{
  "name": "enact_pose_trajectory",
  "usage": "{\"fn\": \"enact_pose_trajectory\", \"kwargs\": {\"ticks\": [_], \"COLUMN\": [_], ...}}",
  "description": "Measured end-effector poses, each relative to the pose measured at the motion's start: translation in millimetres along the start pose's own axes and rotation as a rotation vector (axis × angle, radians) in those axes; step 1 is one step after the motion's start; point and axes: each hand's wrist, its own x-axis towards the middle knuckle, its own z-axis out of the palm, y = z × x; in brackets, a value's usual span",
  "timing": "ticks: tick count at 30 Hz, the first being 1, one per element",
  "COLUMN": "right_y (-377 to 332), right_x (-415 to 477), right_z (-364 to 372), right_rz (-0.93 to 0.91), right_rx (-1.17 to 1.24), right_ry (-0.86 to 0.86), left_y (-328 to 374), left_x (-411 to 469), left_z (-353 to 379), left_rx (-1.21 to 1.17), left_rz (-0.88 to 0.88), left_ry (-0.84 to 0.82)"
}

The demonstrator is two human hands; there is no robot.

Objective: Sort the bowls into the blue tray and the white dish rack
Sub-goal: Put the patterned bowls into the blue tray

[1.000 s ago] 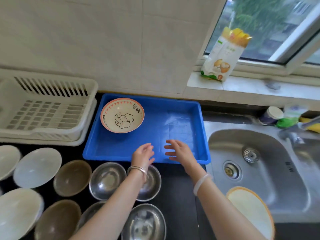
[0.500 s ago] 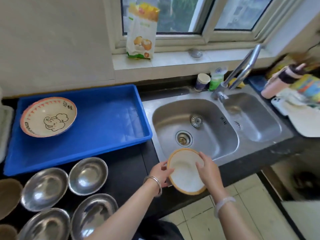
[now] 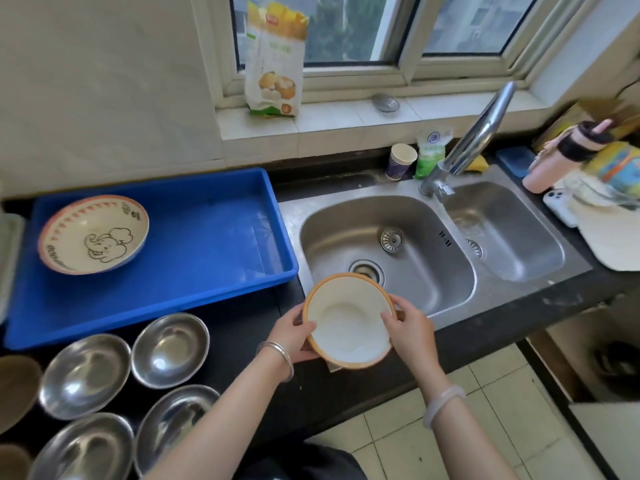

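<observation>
Gripping an orange-rimmed bowl (image 3: 348, 323) by both sides, with the left hand (image 3: 294, 336) curled round its left rim and the right hand (image 3: 410, 327) round its right, above the front lip of the sink (image 3: 415, 244) and the edge of the worktop (image 3: 249, 323), partly over the floor. Judged early in the sort: only one placed, the elephant-print bowl (image 3: 93, 233), resting tilted at the left end of the blue tray (image 3: 207, 237). Left to sort, besides the orange-rimmed bowl: four steel bowls (image 3: 169, 349) packed close on the worktop just in front of the blue tray, plus brown bowls (image 3: 15, 389) cut off at the left border. Barely showing there, as a pale sliver, what may be the white dish rack (image 3: 10, 258); contents not visible. Open for a set-down: most of the tray floor right of the elephant-print bowl. Worth clearing on the way left: the raised near-right corner of the blue tray, just beside the orange-rimmed bowl, and the steel bowls below. Well apart behind: the tap (image 3: 474, 136).
</observation>
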Motion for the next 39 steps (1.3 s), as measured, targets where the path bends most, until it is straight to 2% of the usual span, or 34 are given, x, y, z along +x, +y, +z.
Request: {"fn": "enact_pose_trajectory", "kwargs": {"ticks": [4,10,23,31,39], "right_y": [-44,-119,-276,-333,-340], "right_x": [9,17,21,42,55], "right_z": [17,68,218,290,337], "right_rz": [-0.083,-0.134,-0.294,-0.272,-0.265], "right_rx": [0.059,0.209,0.177,0.114,0.019], "right_ry": [-0.016,-0.167,-0.462,-0.441,-0.459], "left_y": [34,66,111,141,141], "left_x": [-15,-39,-47,-1,40], "left_z": [-41,-113,-257,-322,-355], "left_rx": [-0.087,-0.225,-0.534,-0.516,-0.412], "left_rz": [0.065,0.209,0.430,0.452,0.413], "left_ry": [0.036,0.155,0.540,0.657,0.717]}}
